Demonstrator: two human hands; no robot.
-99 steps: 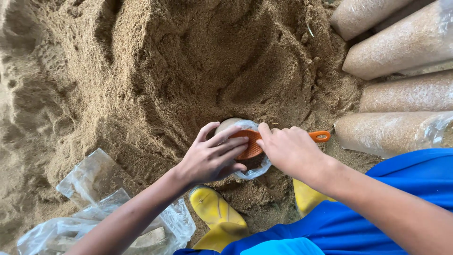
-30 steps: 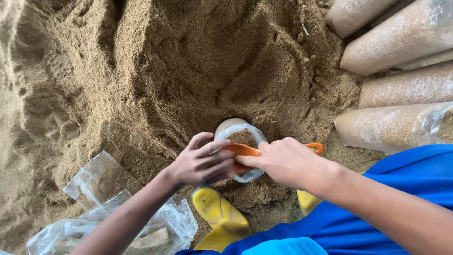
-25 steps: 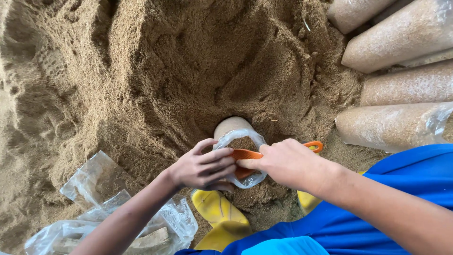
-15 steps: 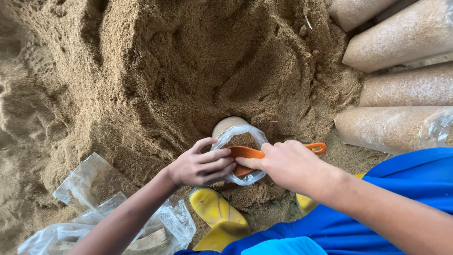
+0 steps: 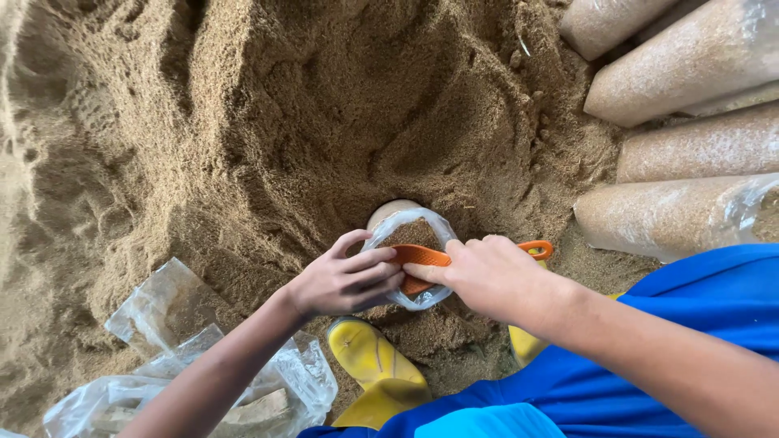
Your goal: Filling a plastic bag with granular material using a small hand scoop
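Observation:
A clear plastic bag [image 5: 410,231], partly filled with brown sawdust, stands upright at the foot of a large sawdust heap [image 5: 308,105]. My left hand [image 5: 345,280] grips the bag's near rim and holds its mouth wide. My right hand [image 5: 491,276] holds an orange scoop [image 5: 426,258] whose blade lies across the bag's mouth; its looped handle end [image 5: 540,247] sticks out past my fingers. Sawdust shows inside the bag behind the scoop.
Several filled, cylinder-shaped bags [image 5: 690,138] lie stacked at the right. Crumpled clear plastic bags [image 5: 195,365] lie at the lower left. My yellow boots [image 5: 373,369] stand below the bag, and blue trousers [image 5: 649,349] fill the lower right.
The bag has been raised a little and its mouth pulled wider. The scoop has gone from resting deep in the bag to lying across its mouth. My hands stay close together.

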